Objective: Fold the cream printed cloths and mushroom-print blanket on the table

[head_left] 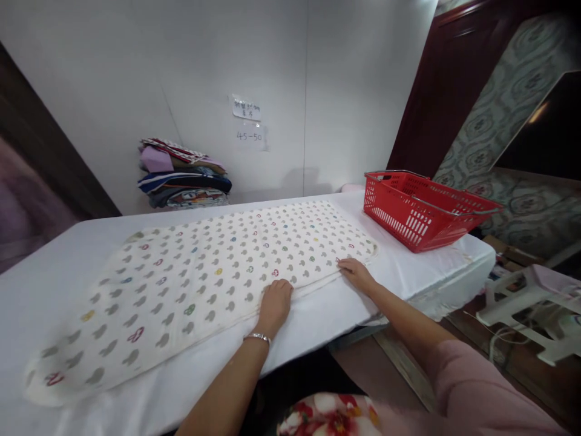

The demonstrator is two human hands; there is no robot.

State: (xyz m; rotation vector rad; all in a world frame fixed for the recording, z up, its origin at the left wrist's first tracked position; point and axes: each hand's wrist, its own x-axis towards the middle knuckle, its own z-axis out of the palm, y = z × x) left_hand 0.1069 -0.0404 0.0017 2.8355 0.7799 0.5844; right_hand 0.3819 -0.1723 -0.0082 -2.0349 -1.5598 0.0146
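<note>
A white cloth blanket (236,260) printed with grey and coloured mushrooms lies spread flat across the table, its layers showing along the near edge. My left hand (275,301) is on that near edge, right of its middle, with the fingers closed over the fabric. Farther right, close to the blanket's near right corner, my right hand (357,275) pinches the edge between thumb and fingers. The thumb of my left hand is mostly hidden. A silver bracelet (257,337) circles my left wrist.
The table (313,321) has a white cover. A red plastic basket (420,212) stands at its right end. Folded fabrics (184,175) are stacked by the back wall, beside paper labels (249,121). A white plastic stool (535,309) stands beyond the right end.
</note>
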